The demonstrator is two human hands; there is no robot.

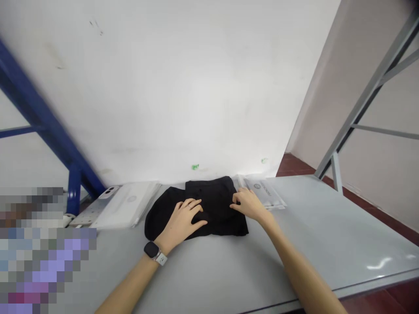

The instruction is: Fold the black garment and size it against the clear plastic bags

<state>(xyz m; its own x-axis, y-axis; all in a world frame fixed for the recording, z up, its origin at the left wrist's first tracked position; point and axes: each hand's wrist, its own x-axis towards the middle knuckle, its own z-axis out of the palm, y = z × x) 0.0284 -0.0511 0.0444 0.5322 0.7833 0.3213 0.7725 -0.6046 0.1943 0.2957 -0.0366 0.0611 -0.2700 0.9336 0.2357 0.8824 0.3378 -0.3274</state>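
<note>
A folded black garment (209, 213) lies in the middle of the grey worktop (314, 244), toward its far edge. The left hand (181, 220), with a ring (189, 206) on one finger and a smartwatch (151, 250) on the wrist, rests open and palm down on the near left part of the cloth, holding nothing in its grip. The right hand (248, 205) sits at the garment's right side with its fingers curled onto the fabric; whether they are pinching it, I cannot tell. Just beyond that hand, a clear plastic packet (263, 192) lies on the worktop, partly under the garment's far right corner. Left of the garment are a flat white package (126, 205) and a perforated grey panel (90, 213), side by side.
</note>
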